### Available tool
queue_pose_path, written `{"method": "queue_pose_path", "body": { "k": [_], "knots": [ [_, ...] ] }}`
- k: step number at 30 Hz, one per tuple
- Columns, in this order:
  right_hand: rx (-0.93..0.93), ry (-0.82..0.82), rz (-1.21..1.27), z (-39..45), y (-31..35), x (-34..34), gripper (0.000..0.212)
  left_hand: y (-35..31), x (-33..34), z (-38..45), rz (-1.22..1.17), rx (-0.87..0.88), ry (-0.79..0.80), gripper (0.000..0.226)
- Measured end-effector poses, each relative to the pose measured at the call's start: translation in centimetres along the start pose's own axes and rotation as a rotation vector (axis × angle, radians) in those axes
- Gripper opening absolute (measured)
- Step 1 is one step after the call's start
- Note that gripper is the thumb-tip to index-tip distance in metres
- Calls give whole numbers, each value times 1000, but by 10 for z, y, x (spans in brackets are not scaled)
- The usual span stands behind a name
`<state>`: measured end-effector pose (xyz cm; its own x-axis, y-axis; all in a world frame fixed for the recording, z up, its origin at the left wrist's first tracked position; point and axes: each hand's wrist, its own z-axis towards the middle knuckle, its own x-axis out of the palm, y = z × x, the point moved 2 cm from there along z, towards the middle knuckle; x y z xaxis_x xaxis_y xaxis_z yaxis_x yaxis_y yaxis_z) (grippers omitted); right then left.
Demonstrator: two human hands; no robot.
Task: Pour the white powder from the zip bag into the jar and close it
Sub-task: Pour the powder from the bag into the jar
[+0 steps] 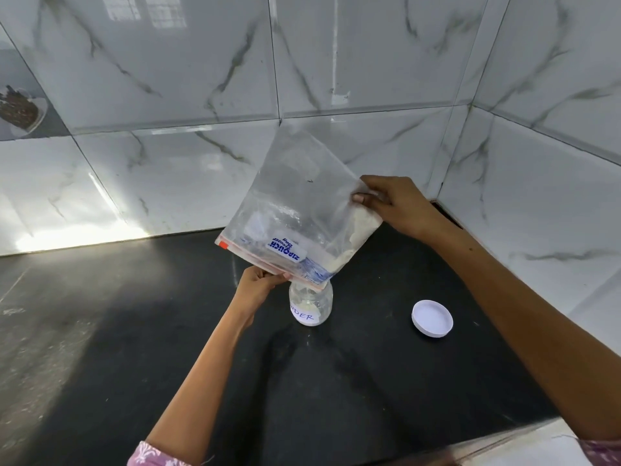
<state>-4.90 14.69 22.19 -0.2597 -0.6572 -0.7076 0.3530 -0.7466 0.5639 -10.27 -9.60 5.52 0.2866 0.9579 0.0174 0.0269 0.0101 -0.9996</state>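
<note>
Nearest, at six o'clock: bare black stone bench (302,398), pink patterned sleeves at the lower edge. Further in, at centre: small clear glass jar with a white handwritten label (311,306), upright, open, a little white powder at the bottom. Round white plastic lid (432,318) at three o'clock of the jar, well apart, inside up. Left hand (260,285) at nine o'clock of the jar mouth, grip clamped on the zip edge of the clear plastic zip bag (292,203), mouth down over the jar. Right hand (400,205) at two o'clock, grip pinched on the raised far edge. White powder (353,233) bunched along the lower right side. To pour well: mouth corner kept over the opening, far edge lifted slowly, gentle taps. Behind, grey-veined marble wall tiles (168,79).
</note>
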Motion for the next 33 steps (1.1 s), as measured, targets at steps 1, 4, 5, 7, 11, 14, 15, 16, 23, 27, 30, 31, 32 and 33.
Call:
{"method": "queue_pose_path", "body": {
  "k": [1,4,5,7,11,14,15,16,23,27,30,31,32,33],
  "knots": [
    [10,-4,4,-1,-1,2,21,-1,0,0,-3,5,9,22],
    [58,-68,33,0,-8,1,18,1,-1,-2,-24,21,22,22],
    [79,-99,41,-1,-11,1,20,1,-1,-3,-27,21,22,21],
    [141,-170,114,-1,-16,-2,31,3,-2,-5,-28,25,12,21],
    [244,-245,297,-2,-20,-3,40,4,0,-7,-44,51,-5,22],
    [305,-208,253,0,-21,-1,36,3,1,-7,-41,68,-21,22],
    [345,-163,234,0,-22,-2,37,3,1,-7,-42,69,-28,22],
    [397,-109,221,-1,-23,-3,37,4,1,-7,-43,71,-33,21],
    [579,123,471,-10,-29,-19,23,2,2,-7,-38,65,-43,21],
    [540,-23,492,-14,-33,-21,23,3,1,-4,-31,32,-55,19],
    [494,-53,335,-16,-33,-19,24,3,1,-3,-24,4,-81,21],
    [482,-60,317,-16,-33,-19,23,3,1,-3,-21,-3,-87,21],
    [469,-68,311,-15,-32,-18,20,2,1,-3,-15,-7,-89,22],
    [459,-78,318,-14,-32,-18,18,1,1,-3,-6,-11,-89,22]
  ]
}}
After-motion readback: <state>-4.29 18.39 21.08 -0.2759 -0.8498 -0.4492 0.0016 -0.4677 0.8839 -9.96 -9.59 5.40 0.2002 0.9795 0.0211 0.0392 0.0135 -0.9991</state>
